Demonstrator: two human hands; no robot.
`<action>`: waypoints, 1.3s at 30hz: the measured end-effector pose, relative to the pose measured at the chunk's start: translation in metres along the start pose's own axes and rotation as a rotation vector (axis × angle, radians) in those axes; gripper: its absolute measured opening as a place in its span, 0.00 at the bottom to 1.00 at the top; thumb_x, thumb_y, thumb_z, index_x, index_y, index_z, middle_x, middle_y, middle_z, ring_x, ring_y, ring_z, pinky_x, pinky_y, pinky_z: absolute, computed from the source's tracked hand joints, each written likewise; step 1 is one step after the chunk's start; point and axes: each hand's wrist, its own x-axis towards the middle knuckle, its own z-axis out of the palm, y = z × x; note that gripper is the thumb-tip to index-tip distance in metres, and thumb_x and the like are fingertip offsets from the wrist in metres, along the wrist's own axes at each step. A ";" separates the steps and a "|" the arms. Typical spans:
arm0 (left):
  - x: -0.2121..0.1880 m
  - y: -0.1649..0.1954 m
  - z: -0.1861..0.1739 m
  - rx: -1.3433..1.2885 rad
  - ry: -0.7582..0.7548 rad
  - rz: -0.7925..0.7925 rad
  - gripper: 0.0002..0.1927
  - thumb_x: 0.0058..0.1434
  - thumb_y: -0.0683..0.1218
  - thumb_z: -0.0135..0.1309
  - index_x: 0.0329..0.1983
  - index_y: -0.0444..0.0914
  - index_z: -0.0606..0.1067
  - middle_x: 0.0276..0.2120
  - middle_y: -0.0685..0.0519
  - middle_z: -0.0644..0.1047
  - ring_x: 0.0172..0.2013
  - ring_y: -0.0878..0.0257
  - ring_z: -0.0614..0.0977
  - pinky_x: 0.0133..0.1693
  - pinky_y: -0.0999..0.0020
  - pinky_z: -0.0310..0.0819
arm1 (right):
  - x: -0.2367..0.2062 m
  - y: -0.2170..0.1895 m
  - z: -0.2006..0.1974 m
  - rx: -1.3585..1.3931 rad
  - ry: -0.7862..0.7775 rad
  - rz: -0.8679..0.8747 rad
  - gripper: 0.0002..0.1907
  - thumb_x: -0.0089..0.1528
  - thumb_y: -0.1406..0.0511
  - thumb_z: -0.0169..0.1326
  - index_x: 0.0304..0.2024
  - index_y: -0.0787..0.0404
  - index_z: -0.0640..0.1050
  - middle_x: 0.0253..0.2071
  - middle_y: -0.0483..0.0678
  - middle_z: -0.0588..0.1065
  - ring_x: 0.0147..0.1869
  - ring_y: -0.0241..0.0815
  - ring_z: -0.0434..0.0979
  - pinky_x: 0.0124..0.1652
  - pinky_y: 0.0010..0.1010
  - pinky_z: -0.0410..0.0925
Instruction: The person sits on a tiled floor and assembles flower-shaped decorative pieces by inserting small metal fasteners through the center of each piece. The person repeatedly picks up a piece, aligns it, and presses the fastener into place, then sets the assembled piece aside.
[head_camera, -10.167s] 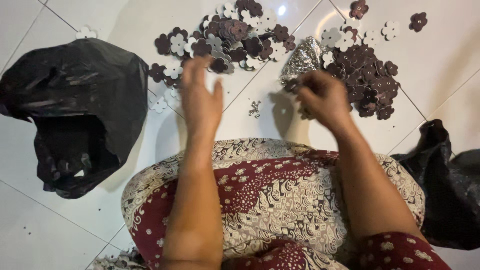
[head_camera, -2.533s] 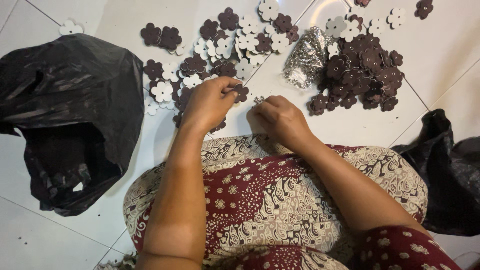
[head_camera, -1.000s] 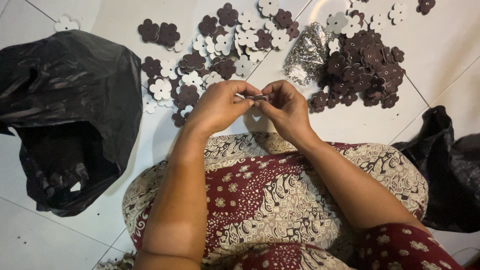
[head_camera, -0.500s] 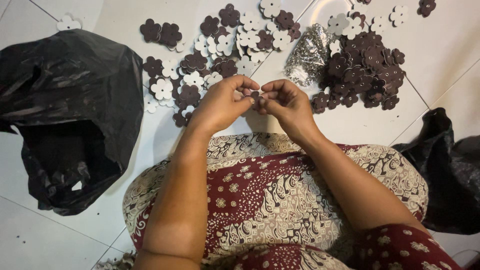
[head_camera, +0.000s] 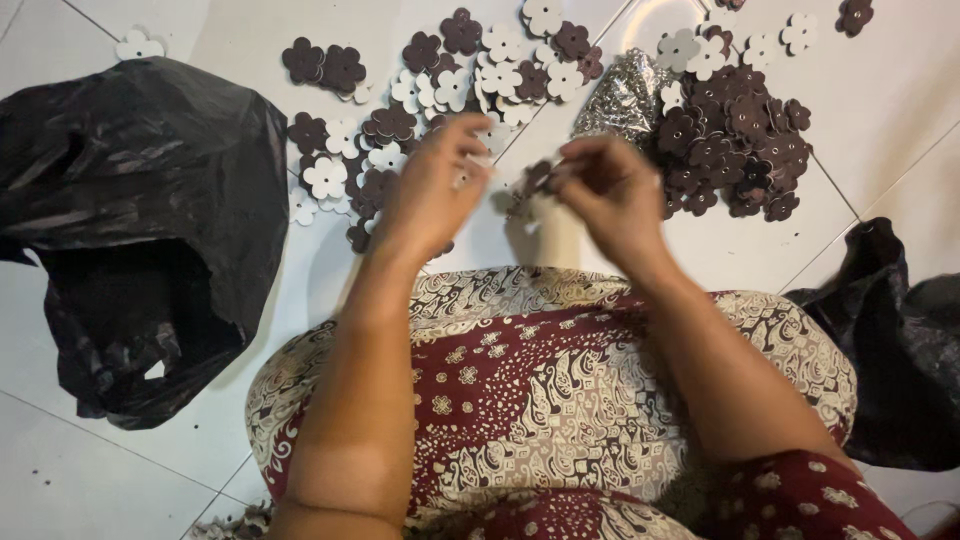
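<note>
A large black plastic bag (head_camera: 140, 230) lies open-mouthed on the white tiled floor (head_camera: 880, 150) at the left; a second black bag (head_camera: 895, 350) slumps at the right edge. A clear packet of small silvery bits (head_camera: 625, 95) sits beside the dark pile of flower pieces (head_camera: 735, 145). The right hand (head_camera: 610, 195) pinches a brown flower-shaped piece (head_camera: 530, 185) above bare tile between the heaps. The left hand (head_camera: 430, 190) hovers just beside it, fingers loosely spread; blur hides whether it holds anything.
</note>
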 end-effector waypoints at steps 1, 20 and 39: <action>0.000 -0.001 -0.005 0.017 0.122 0.050 0.20 0.62 0.41 0.57 0.58 0.45 0.74 0.48 0.53 0.79 0.46 0.61 0.84 0.46 0.69 0.79 | 0.006 -0.001 -0.014 0.000 0.056 -0.068 0.11 0.65 0.78 0.55 0.49 0.64 0.75 0.45 0.52 0.79 0.48 0.37 0.83 0.51 0.28 0.78; -0.019 -0.018 -0.006 0.570 0.133 -0.044 0.17 0.48 0.43 0.69 0.42 0.42 0.81 0.43 0.49 0.79 0.45 0.48 0.81 0.46 0.54 0.74 | -0.001 0.002 0.009 -0.781 -0.024 -0.326 0.10 0.61 0.71 0.64 0.44 0.57 0.84 0.43 0.53 0.81 0.44 0.49 0.80 0.39 0.36 0.76; -0.008 -0.008 -0.005 0.121 0.065 -0.115 0.11 0.63 0.48 0.58 0.48 0.43 0.78 0.40 0.54 0.84 0.40 0.58 0.86 0.42 0.62 0.77 | -0.010 0.003 0.024 -0.780 0.040 -0.367 0.06 0.58 0.67 0.64 0.38 0.60 0.84 0.36 0.50 0.79 0.42 0.52 0.78 0.41 0.41 0.73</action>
